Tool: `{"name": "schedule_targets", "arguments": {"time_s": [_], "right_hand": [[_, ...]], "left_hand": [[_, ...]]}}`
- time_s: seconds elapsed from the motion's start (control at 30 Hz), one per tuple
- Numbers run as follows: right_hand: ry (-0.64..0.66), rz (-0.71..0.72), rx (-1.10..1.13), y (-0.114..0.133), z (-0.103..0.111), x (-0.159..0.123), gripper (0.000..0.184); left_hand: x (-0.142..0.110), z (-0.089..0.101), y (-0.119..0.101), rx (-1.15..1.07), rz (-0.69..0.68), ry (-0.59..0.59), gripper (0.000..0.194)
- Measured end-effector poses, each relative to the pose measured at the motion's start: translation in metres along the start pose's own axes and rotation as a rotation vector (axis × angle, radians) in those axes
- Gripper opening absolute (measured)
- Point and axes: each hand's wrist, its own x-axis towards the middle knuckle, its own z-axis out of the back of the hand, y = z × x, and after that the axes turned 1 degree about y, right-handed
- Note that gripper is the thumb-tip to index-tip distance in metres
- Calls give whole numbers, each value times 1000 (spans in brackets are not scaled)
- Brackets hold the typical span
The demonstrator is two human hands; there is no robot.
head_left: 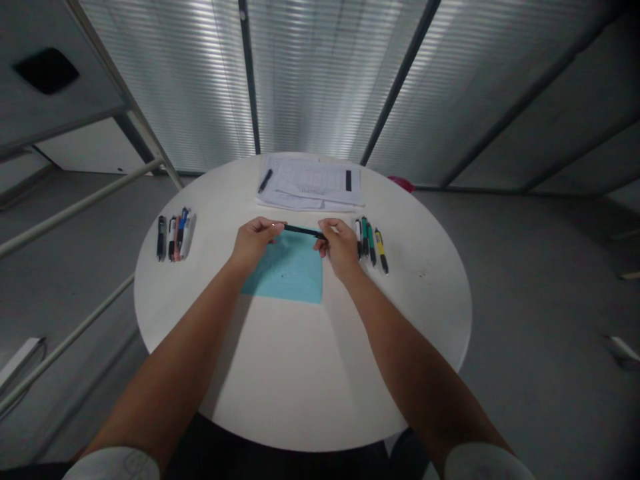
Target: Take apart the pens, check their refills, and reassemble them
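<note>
A black pen (303,231) is held level between my two hands, over a light blue sheet (290,273) on the table. My left hand (255,241) pinches its left end between thumb and fingers. At the other end, the fingers of my right hand (337,244) are closed on the pen. Just right of my right hand lie several pens, among them a green pen (371,244) and a yellow pen (381,251). Farther left, another group holds a white pen (187,235), a blue one and a dark pen (161,238) set slightly apart.
The round white table (300,373) carries a stack of printed papers (310,183) at its far side, with a black pen (265,181) on top. Behind it stands a glass wall with blinds (310,80). A pale metal rail (85,200) runs along the left.
</note>
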Motion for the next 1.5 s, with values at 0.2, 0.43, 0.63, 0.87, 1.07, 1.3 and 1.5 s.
{"name": "schedule_targets", "arguments": {"time_s": [0.2,0.43,0.63,0.87,1.07,1.3,1.5], "right_hand": [[71,-52,275,9,15,7,62],[229,-267,437,17,13,0,66],[307,-370,760,17,13,-1,60],[123,-323,795,23,14,-1,57],[94,-267,639,24,11,0,54],[173,-266,346,14,3,0,65],[102,23,-48,10,-7,-9,37]], "left_hand": [[-6,-7,6,342,-137,67,14],[-7,-5,14,576,-268,69,19],[-6,3,12,814,-346,209,24],[1,22,9,1281,-237,128,28],[3,20,16,1323,-221,118,29],[5,20,17,1322,-192,101,27],[5,20,16,1325,-208,99,27]]}}
